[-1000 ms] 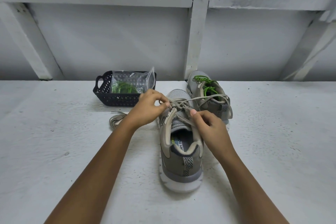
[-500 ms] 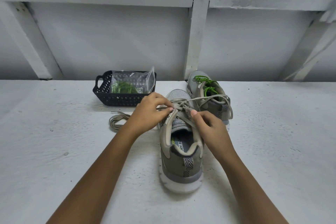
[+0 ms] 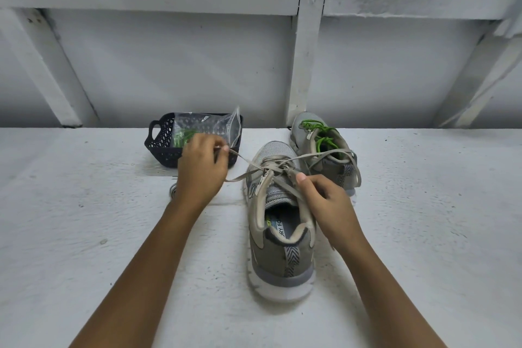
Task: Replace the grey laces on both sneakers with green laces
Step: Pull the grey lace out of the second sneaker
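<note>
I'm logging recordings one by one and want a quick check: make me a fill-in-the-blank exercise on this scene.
1. The lace pinched by the left hand is ____.
2. The laces on the far sneaker are ____.
3. The plastic bag lies in a black ____.
Missing words: grey; green; basket.

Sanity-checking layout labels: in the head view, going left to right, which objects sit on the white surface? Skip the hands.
Black basket → grey-laced sneaker → green-laced sneaker.
</note>
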`<state>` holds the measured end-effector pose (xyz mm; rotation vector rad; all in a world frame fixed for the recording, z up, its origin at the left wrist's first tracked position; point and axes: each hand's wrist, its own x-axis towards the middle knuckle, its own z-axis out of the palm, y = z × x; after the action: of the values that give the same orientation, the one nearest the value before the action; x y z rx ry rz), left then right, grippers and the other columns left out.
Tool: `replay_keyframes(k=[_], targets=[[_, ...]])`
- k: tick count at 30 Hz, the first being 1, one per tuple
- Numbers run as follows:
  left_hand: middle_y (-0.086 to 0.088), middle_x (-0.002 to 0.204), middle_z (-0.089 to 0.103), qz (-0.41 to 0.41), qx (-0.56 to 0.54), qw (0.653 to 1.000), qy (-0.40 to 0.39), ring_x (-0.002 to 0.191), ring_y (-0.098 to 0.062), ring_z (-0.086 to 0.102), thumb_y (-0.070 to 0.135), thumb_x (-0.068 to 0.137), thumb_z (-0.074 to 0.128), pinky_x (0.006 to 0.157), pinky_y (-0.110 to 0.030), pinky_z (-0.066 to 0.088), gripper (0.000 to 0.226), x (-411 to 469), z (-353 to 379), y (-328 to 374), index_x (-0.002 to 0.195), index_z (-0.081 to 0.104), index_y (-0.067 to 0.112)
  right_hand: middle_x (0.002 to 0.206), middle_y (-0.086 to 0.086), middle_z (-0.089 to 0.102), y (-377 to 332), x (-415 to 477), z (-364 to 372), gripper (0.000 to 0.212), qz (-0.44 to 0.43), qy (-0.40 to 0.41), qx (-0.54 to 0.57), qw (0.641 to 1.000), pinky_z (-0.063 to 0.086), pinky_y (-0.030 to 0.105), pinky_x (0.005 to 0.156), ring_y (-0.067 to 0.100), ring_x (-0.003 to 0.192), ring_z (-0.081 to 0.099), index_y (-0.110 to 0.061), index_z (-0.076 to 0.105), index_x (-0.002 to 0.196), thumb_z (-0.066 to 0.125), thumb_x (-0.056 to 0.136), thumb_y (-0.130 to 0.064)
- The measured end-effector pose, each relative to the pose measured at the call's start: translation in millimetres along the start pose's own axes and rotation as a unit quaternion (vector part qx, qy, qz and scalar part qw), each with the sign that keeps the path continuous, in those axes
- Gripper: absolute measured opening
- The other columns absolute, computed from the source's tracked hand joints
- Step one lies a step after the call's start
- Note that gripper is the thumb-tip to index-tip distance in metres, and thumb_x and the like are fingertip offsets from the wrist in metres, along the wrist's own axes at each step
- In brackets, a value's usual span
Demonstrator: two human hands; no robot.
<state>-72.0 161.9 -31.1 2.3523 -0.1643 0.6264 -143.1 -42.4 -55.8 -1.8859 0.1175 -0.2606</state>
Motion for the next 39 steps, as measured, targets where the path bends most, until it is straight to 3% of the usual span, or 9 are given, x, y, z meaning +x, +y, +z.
replay_keyframes(k=[4,9,12,15,19,22,27,34,39], targets=[[0.000,0.116,0.054,0.150,0.047,0.984,-0.083,0.113,-0.017,0.043,0.021,0.092,0.055,0.091,-0.032,0.025,0.025,-11.0,10.2,5.6,0.116,0.062,0.016,0.093,0.005,0.066,-0.8,0.6,0.5,0.030,0.000,0.001,-0.002,1.000,0.045,0.025,0.077,0.013,0.088,0.061,-0.021,0.069,0.086,0.055,0.087,-0.047],[0.010,0.097,0.055,0.123,0.043,0.981,-0.142,0.100,-0.015,0.052,0.028,0.095,0.052,0.091,-0.036,0.033,0.016,-16.0,22.2,9.1,0.099,0.065,0.020,0.093,0.005,0.066,-1.4,0.1,-0.3,0.029,0.002,-0.001,0.003,1.000,0.044,0.024,0.076,0.013,0.088,0.061,-0.020,0.069,0.086,0.055,0.087,-0.046],[0.002,0.093,0.061,0.050,-0.047,0.995,-0.074,0.088,-0.016,0.056,0.022,0.094,0.054,0.079,-0.033,0.045,0.012,-9.4,15.5,7.7,0.093,0.064,0.015,0.093,0.004,0.066,-1.2,0.0,-1.1,0.030,-0.003,-0.003,-0.001,1.000,0.044,0.024,0.077,0.012,0.088,0.061,-0.020,0.070,0.087,0.055,0.087,-0.046],[-0.005,0.096,0.062,-0.042,-0.100,0.994,0.017,0.087,-0.017,0.057,0.017,0.094,0.054,0.070,-0.018,0.039,0.008,-2.7,4.7,3.2,0.093,0.062,0.015,0.094,0.003,0.066,-0.6,-0.2,-1.3,0.031,-0.003,-0.006,-0.002,1.000,0.046,0.025,0.079,0.011,0.089,0.061,-0.021,0.070,0.088,0.054,0.087,-0.047],[-0.010,0.114,0.059,0.077,0.011,0.997,0.010,0.110,-0.025,0.050,0.009,0.089,0.059,0.094,-0.029,0.035,0.024,-6.4,2.7,5.0,0.112,0.064,0.006,0.096,0.001,0.066,-0.1,0.0,-1.5,0.031,0.000,-0.007,-0.001,1.000,0.047,0.026,0.080,0.010,0.090,0.061,-0.023,0.069,0.088,0.054,0.086,-0.050],[-0.008,0.111,0.062,0.173,0.055,0.982,-0.048,0.109,-0.026,0.053,0.012,0.086,0.064,0.098,-0.042,0.035,0.019,-10.9,10.9,8.6,0.104,0.070,0.010,0.095,0.003,0.066,-0.6,0.2,-1.2,0.031,0.002,-0.007,-0.001,1.000,0.047,0.028,0.081,0.011,0.089,0.061,-0.022,0.069,0.087,0.054,0.086,-0.049],[0.006,0.095,0.056,0.139,0.060,0.984,-0.098,0.097,-0.017,0.051,0.026,0.093,0.055,0.090,-0.035,0.031,0.015,-14.3,19.2,7.8,0.092,0.066,0.016,0.093,0.002,0.066,-2.5,-0.3,-1.7,0.028,0.007,-0.014,0.015,1.000,0.044,0.024,0.075,0.011,0.089,0.060,-0.021,0.069,0.086,0.056,0.088,-0.045],[-0.010,0.105,0.057,0.023,0.146,0.989,0.010,0.100,-0.028,0.050,0.020,0.094,0.049,0.083,-0.040,0.035,0.019,-9.0,12.8,4.0,0.100,0.060,0.006,0.070,-0.012,0.067,-5.6,1.8,-2.7,0.026,0.064,-0.034,0.087,0.994,0.048,0.025,0.070,0.005,0.072,0.060,-0.020,0.069,0.078,0.060,0.086,-0.043],[-0.010,0.109,0.061,0.113,0.139,0.983,0.047,0.106,-0.033,0.053,0.014,0.084,0.060,0.088,-0.046,0.039,0.020,-13.0,11.0,7.1,0.102,0.068,0.009,0.072,-0.011,0.068,-5.6,1.6,-2.3,0.025,0.060,-0.027,0.089,0.994,0.049,0.027,0.071,0.004,0.072,0.061,-0.019,0.070,0.079,0.060,0.087,-0.041]])
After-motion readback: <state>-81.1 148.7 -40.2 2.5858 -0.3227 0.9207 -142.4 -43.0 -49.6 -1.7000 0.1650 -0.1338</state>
